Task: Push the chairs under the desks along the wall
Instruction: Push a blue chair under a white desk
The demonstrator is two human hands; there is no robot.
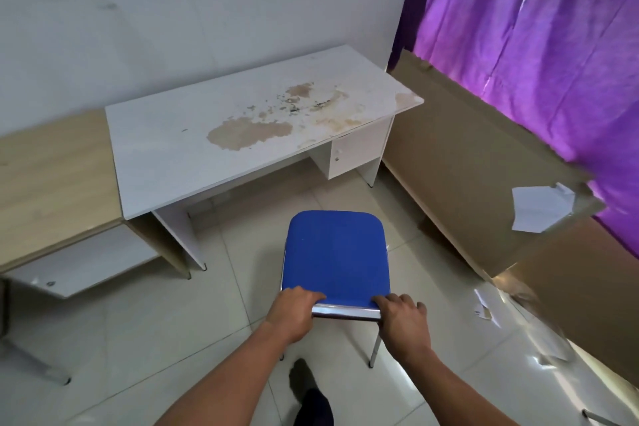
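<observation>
The left hand (294, 313) and the right hand (403, 316) are both curled shut over the near edge of the blue padded chair with a chrome tube frame (337, 259), one at each corner, fingers wrapped over the top of the metal bar and thumbs hidden beneath it; the two sit about level, so neither is clearly the nearer, and the grip looks even; the chair stands on the pale tiled floor (138, 339) directly ahead of the hands, its padded panel running away from the person toward the wall, its chrome legs showing below the right hand; beyond it, and apart from it across a strip of bare tile, is the white laminate desk with a stained, peeling top (193, 149), whose surface lies with its long axis along the grey-white wall (173, 10); the open knee gap under that surface lies ahead and a little to the left of the chair, between the slanted left leg panel and the small drawer unit at the right; so the push, as I judge it, has to go forward and slightly left to clear the drawer unit; further left a light wood-grain desk (52, 180) adjoins the white one; to the right, large brown cardboard sheets (466, 162) lean under a purple curtain (553, 45).
</observation>
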